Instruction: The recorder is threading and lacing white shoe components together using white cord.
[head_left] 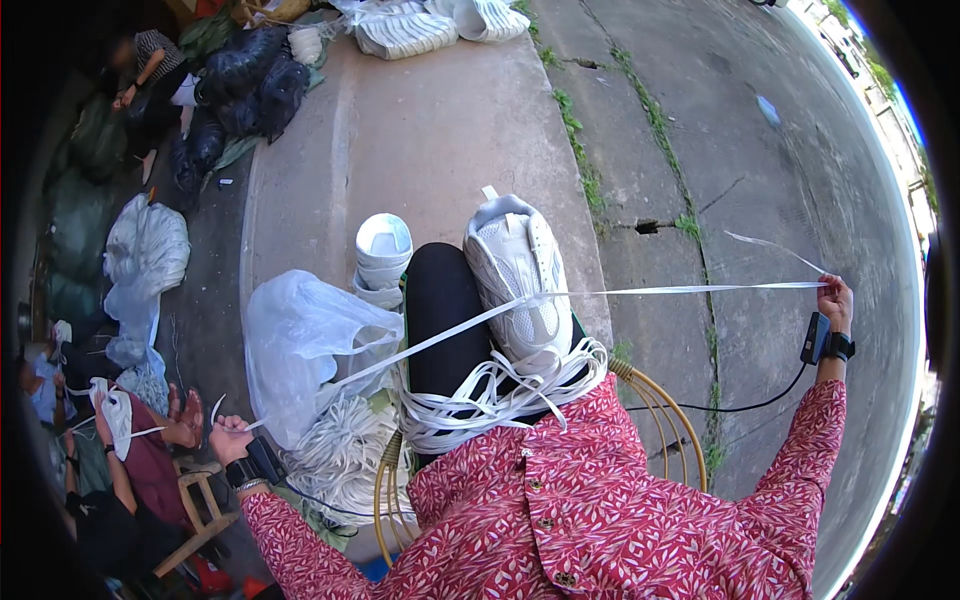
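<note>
A white and light grey sneaker (515,245) rests on my lap, toe toward me, beside my dark-trousered knee. One long flat white shoelace (700,289) is pulled taut across it, crossing the shoe's front; whether it runs through an eyelet I cannot tell. At far right my right hand (836,300) is closed on one end, with a short tail trailing beyond the fingers. Low at the left, my left hand (230,440) grips the other end, a tip sticking up from it. More loose white laces (480,405) lie heaped over my lap, below the sneaker.
A translucent plastic bag (300,345) and a pile of white laces (340,455) are left of my lap, near stacked white cup-shaped pieces (384,245). Curved cane chair arms (690,425) flank me. Co-workers sit at left, one holding a white piece (116,415). Black bags (245,85) stand behind.
</note>
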